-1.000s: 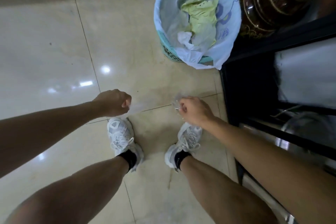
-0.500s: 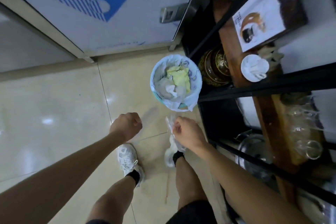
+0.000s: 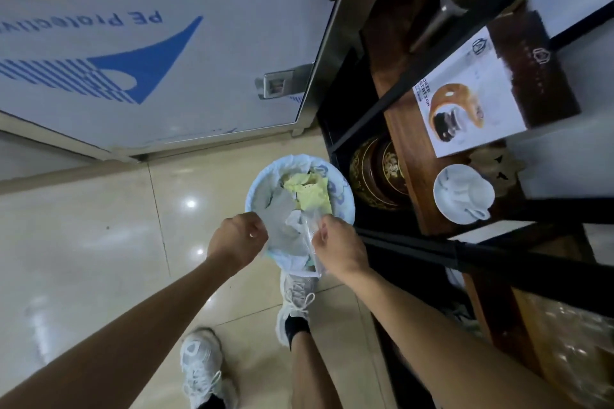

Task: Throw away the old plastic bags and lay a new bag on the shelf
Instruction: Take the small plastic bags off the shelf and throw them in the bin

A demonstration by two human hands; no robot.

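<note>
Round bin with pale blue liner [image 3: 262, 183] holds yellow-green crumpled plastic [image 3: 312, 196]. Left hand [image 3: 237, 237] and right hand [image 3: 339, 247], fingers pinched, stretch a clear thin plastic bag [image 3: 287, 229] over its near rim. Glossy beige tile floor [image 3: 99, 242]; black-framed wooden shelf [image 3: 412, 156] at right.

Dim, fisheye-warped, motion-blurred edges; glare on floor [image 3: 191, 203].

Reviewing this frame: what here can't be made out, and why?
- Clear plastic bag between the left hand and right hand: see-through, so its outline is lost against the bin's contents.
- Waste bin: near rim hidden by both hands.
- Lower shelf: contents blurred, cut off at the right edge.
- Blue lettering on the panel: upside down, cut off at the left edge.
</note>
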